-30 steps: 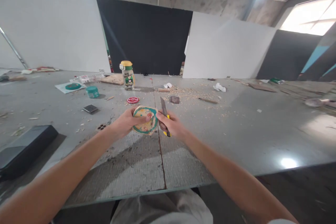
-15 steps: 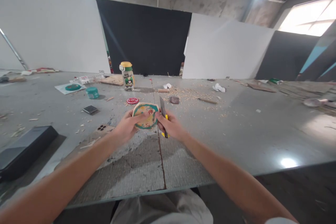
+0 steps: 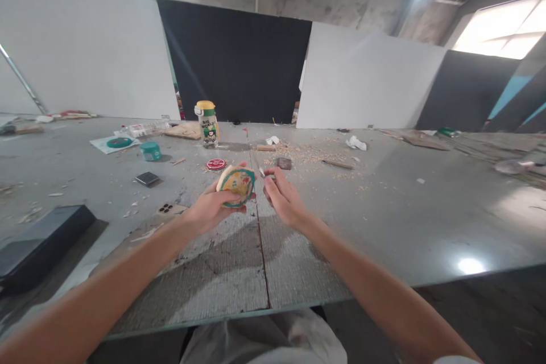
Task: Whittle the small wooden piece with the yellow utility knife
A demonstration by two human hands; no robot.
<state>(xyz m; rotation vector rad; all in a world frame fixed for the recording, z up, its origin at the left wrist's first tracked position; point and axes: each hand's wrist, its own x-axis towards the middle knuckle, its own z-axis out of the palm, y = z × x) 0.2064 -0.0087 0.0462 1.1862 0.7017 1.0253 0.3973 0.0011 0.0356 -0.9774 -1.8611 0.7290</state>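
Right hand (image 3: 281, 197) has drawn off the teal-rimmed painted disc (image 3: 237, 186), knife (image 3: 261, 171) now tipped toward its edge; contact unclear. Left hand (image 3: 212, 206) pinches disc above worktable (image 3: 384, 205), inward of near edge; right grips knife. Step, as judged: setting knife to disc; next calls for steady hold.

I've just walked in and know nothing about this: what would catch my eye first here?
Probably the brightly painted piece, rimmed in teal, held in the left hand at the middle of the picture, with a knife in the right hand just beside it. Beyond them, a yellow-lidded bottle stands on the table, before a big black panel between pale ones.
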